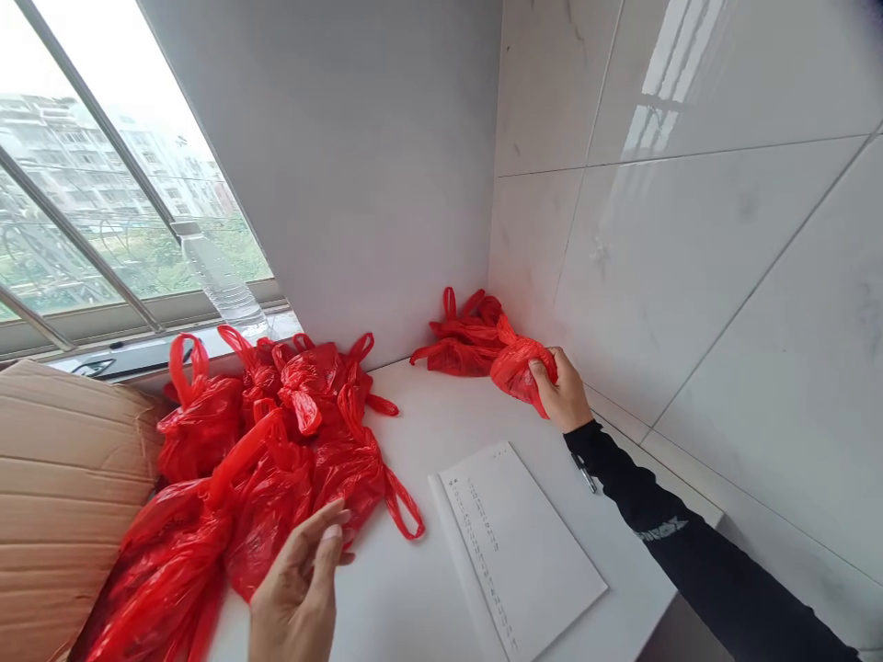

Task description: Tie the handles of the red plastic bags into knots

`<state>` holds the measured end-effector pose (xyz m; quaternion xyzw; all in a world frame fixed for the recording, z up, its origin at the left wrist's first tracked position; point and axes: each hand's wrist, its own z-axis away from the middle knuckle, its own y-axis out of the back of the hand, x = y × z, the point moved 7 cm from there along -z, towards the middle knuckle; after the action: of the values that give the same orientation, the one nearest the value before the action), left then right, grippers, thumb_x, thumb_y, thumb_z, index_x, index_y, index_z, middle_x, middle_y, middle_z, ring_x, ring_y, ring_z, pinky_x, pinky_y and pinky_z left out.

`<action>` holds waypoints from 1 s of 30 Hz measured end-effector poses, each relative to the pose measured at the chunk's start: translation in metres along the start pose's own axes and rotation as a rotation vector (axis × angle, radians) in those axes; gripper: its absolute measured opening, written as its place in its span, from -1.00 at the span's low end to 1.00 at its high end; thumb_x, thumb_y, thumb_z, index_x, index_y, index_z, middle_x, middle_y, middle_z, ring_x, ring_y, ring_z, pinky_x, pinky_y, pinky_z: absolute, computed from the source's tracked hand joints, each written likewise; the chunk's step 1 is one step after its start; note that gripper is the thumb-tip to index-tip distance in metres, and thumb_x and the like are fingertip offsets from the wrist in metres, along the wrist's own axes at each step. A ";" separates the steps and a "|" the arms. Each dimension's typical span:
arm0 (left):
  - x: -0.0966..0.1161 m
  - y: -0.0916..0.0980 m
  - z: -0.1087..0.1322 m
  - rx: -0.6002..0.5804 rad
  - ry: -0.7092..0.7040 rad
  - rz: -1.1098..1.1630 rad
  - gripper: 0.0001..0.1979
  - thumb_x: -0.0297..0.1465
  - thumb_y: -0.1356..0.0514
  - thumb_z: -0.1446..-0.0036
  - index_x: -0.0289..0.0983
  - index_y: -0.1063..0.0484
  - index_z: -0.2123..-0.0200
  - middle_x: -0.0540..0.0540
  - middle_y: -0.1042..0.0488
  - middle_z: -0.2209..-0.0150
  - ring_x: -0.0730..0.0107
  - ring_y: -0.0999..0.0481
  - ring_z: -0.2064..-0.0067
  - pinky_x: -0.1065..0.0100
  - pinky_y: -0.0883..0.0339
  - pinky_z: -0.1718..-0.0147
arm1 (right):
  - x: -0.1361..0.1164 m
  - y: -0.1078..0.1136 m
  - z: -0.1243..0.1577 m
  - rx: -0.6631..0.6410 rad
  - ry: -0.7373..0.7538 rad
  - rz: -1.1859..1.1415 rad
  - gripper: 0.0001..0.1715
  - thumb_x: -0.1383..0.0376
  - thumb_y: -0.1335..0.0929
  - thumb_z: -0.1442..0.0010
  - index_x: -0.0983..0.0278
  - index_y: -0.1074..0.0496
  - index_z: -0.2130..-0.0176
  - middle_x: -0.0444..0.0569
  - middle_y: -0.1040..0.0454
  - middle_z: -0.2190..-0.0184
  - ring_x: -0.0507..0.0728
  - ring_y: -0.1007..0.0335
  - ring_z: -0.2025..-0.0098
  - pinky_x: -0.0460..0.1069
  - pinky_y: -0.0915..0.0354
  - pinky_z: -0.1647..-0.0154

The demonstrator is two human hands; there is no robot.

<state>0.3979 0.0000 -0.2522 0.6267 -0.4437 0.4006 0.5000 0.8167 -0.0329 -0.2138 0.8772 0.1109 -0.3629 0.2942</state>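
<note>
At the back corner of the white table, my right hand (562,391) grips a red plastic bag (521,368), its thumb pressed into the near side. Just behind that bag lie more red bags (465,345) with their handles up. My left hand (296,584) is raised at the front, palm inward and fingers apart, holding nothing. It is in front of a large group of knotted red bags (276,487) that fills the left side of the table.
An open notebook (531,552) with handwriting lies mid-table, and a pen (585,473) is partly under my right forearm. A cardboard box (62,496) stands at far left. A clear bottle (221,276) is on the windowsill. Tiled wall rises at right.
</note>
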 end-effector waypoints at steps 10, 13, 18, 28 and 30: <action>-0.051 -0.086 0.025 -0.208 0.413 1.004 -0.67 -0.22 -0.44 0.06 -0.20 -0.56 0.21 -0.09 -0.61 0.18 0.24 -0.61 0.19 0.17 -0.49 0.10 | -0.102 -0.110 0.137 -0.646 -0.333 -0.972 -0.72 0.03 -0.34 -0.28 0.18 -0.37 0.20 -0.11 -0.45 0.27 0.10 -0.34 0.26 -0.03 -0.30 0.21; -0.070 -0.063 0.018 -0.075 0.404 1.009 -0.65 -0.29 -0.47 0.10 -0.21 -0.57 0.20 -0.08 -0.63 0.20 0.20 -0.61 0.11 0.22 -0.44 0.03 | -0.100 -0.136 0.158 -0.782 -0.435 -1.042 -0.61 0.01 -0.39 -0.24 0.16 -0.34 0.05 -0.10 -0.47 0.25 0.12 -0.41 0.24 -0.01 -0.32 0.18; -0.075 -0.053 0.011 -0.042 0.371 0.983 -0.64 -0.29 -0.45 0.09 -0.24 -0.58 0.18 -0.11 -0.64 0.14 0.07 -0.57 -0.02 0.18 -0.38 -0.05 | -0.093 -0.149 0.177 -0.902 -0.496 -1.079 -0.42 -0.04 -0.36 -0.25 0.15 -0.25 -0.14 -0.05 -0.51 0.28 0.16 -0.47 0.29 0.04 -0.36 0.20; -0.064 -0.065 0.017 -0.193 0.234 0.691 -0.49 -0.37 -0.48 0.19 -0.23 -0.54 0.08 -0.16 -0.59 0.03 0.00 -0.50 -0.09 0.17 -0.34 -0.07 | -0.088 -0.143 0.168 -0.899 -0.369 -0.935 -0.43 -0.01 -0.40 -0.21 0.14 -0.31 -0.13 0.00 -0.55 0.08 0.19 -0.51 0.13 0.07 -0.41 0.06; -0.060 -0.066 0.020 -0.219 0.227 0.678 -0.53 -0.37 -0.44 0.13 -0.24 -0.54 0.07 -0.16 -0.59 0.03 0.00 -0.48 -0.09 0.17 -0.32 -0.09 | -0.086 -0.140 0.164 -0.849 -0.348 -0.907 -0.52 0.04 -0.42 -0.19 0.16 -0.38 -0.03 -0.01 -0.54 0.06 0.20 -0.49 0.08 0.06 -0.40 0.01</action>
<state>0.4445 -0.0029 -0.3307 0.3385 -0.6079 0.5605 0.4492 0.6042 -0.0170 -0.3067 0.4787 0.5553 -0.5126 0.4469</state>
